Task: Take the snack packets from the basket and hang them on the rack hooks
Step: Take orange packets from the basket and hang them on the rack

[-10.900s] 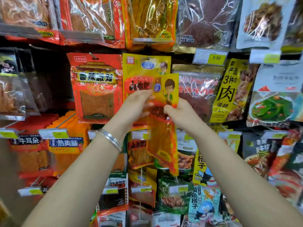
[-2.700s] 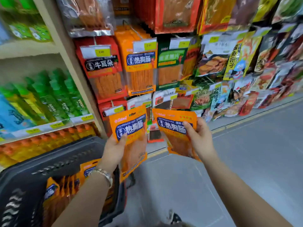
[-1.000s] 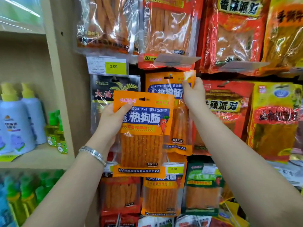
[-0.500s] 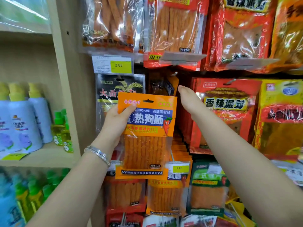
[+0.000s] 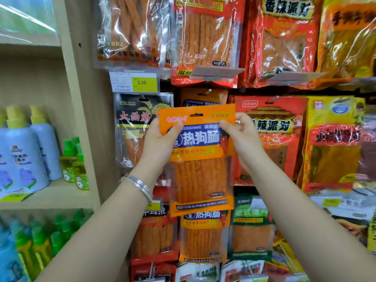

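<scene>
Holding one orange packet (image 5: 200, 159) up in front of the rack (image 5: 236, 92), flat face toward the camera, long axis vertical, printed header on top. Pinched at the upper left corner by the left hand (image 5: 160, 145) and at the upper right corner by the right hand (image 5: 244, 139). On each side thumb on the front, the other fingers (image 5: 242, 121) curled behind the header: so narrow and closed on the packet, not spread wide. Between the two thumbs, in the middle of the header, the hang hole (image 5: 196, 115), free and not covered.

Above that hole, a little to the right and further back, the hook (image 5: 208, 91), with a packet of the same kind (image 5: 203, 99) already hanging on it. Not yet threaded: hole clearly lower than the hook tip and in front of it. About equally near for both hands, because of the symmetric hold. Probably needing a lift upward and then a push away toward the rack, with the header kept level so that the hole meets the tip. Possible trouble, only as a judgement: soft header bending between the hands and sliding past the tip.

Left of the hook a black packet (image 5: 140, 119) under a yellow price tag (image 5: 144, 82); right of it a red packet (image 5: 274, 124). Basket not in view.
</scene>
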Motion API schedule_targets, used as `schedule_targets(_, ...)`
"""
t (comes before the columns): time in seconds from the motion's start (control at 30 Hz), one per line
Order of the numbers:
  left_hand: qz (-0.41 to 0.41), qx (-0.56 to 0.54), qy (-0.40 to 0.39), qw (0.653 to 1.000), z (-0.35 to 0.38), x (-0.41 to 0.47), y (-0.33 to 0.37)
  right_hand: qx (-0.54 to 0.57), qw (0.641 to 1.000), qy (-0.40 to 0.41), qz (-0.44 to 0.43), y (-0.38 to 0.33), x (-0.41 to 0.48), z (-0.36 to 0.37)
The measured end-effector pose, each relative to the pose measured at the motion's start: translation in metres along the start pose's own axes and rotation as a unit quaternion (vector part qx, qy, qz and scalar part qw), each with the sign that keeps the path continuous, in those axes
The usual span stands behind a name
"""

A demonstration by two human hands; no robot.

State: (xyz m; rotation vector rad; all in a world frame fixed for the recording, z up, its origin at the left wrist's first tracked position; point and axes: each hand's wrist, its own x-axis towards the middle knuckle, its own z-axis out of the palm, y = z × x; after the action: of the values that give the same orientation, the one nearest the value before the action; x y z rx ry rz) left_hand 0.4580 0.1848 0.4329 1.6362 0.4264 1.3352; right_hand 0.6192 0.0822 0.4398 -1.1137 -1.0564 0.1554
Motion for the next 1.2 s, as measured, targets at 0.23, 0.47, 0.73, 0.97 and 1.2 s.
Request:
schedule_targets(0.23, 0.270, 0.325, 0.010, 0.906, 0.016, 0.007, 0.021, -0.009, 0.987, 0.142, -0.075, -0.017, 0.021, -0.005)
schedule_targets(0.47, 0.239, 0.251, -0.077, 0.935, 0.033, 0.020, 0.037, 0.039, 0.985, 0.169, -0.013, -0.019, 0.041, 0.006)
schedule_targets(0.73, 0.219, 0.205, -0.104, 0.948, 0.028, 0.020, 0.039, -0.184, 0.958, 0.203, -0.088, -0.004, 0.058, 0.010)
schedule_targets(0.97, 0.227, 0.206, -0.118, 0.944, 0.021, 0.025, 0.037, -0.385, 0.900, 0.191, -0.072, 0.003, 0.079, 0.013)
schedule_targets(1.2, 0.231, 0.190, -0.131, 0.945, 0.018, 0.030, 0.035, -0.363, 0.922, 0.136, 0.007, 0.014, 0.088, 0.029)
